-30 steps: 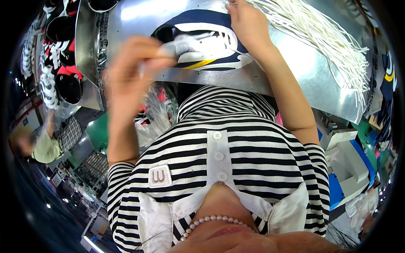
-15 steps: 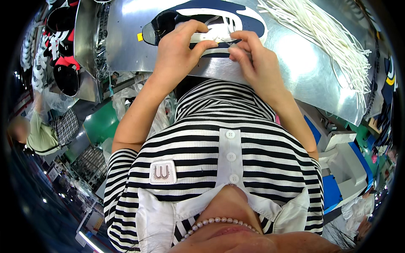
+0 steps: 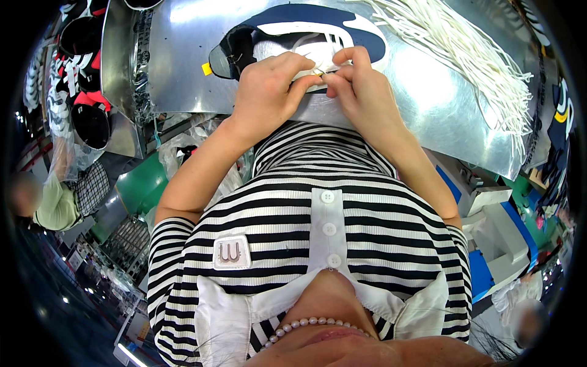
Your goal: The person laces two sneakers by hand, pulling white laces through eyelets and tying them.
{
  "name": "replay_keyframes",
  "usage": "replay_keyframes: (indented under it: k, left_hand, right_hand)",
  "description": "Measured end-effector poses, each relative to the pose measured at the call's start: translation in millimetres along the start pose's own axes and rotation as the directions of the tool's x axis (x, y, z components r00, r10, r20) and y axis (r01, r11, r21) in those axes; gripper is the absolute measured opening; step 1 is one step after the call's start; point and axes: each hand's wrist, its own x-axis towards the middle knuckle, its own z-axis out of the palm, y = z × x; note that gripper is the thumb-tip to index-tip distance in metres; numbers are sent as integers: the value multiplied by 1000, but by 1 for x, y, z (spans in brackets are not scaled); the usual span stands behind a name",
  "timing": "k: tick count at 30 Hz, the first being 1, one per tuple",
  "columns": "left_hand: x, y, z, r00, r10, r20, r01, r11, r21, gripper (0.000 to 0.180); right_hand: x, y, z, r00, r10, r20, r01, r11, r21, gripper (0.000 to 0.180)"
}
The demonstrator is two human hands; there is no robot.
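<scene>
A navy and white shoe lies on its base on the metal table, its toe to the right and its dark heel opening to the left. White shoelace runs across its upper. Over the near side of the shoe, my left hand pinches thumb and fingers together by the lace holes. My right hand meets it there, thumb and forefinger closed on the thin end of the lace. The fingertips almost touch, and they hide most of what is between them.
A thick bundle of loose white laces lies along the table's right side. The metal tabletop has its near edge at my waist. Black and red shoes stand at the left. Grey and blue bins are at the lower right. Another person is at far left.
My right hand has moved left and slightly down, and its fingertips now meet those of my left hand. The left hand has shifted a little right and toward me.
</scene>
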Motion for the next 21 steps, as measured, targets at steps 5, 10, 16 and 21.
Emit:
replay_keyframes:
  k: [5,10,16,21]
  left_hand:
    - [1,-1,1,999,31,32,-32,999,20,18]
    - [1,-5,1,998,65,10,-65,997,32,20]
    - [-5,-6,9,973,210,-91,-197,971,134,23]
    - [-7,-13,11,921,378,-94,-364,921,135,30]
  right_hand:
    - [15,7,23,995,-37,-97,40,999,33,27]
    - [6,2,8,999,-6,-32,5,1000,-12,28]
    - [-17,-7,-49,998,2,-60,-6,998,-65,17]
    - [33,-24,-27,951,-252,178,305,859,-411,19]
